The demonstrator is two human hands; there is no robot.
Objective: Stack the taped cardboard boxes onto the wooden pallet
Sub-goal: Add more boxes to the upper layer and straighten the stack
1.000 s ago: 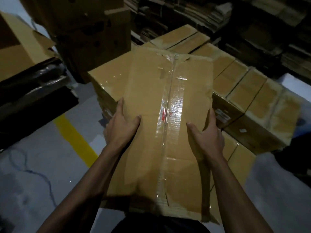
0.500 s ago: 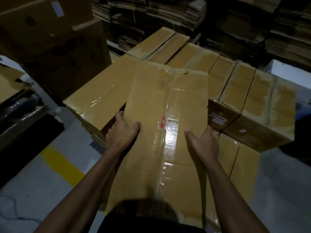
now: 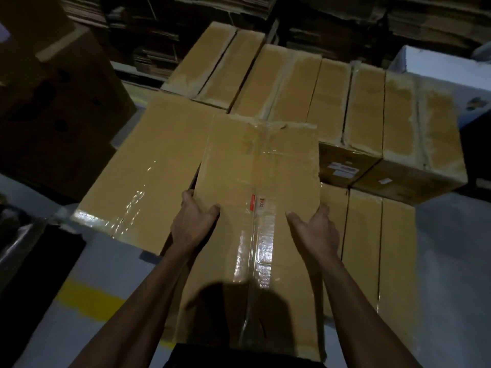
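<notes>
held box (image 3: 255, 208) before stacked boxes (image 3: 345, 107) — floor (image 3: 79, 274) left

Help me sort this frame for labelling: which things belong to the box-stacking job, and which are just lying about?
Job:
- carried box, tape along its top
- left hand and right hand, gripping its sides
- stacked boxes ahead
- large box to the left

Lying about:
- flattened cardboard piles behind
- dark cartons at left
- yellow floor line

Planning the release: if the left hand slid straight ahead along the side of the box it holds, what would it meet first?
Probably the large box beside the held box; the left hand points into the narrow gap between them. Depth is unclear.
</notes>
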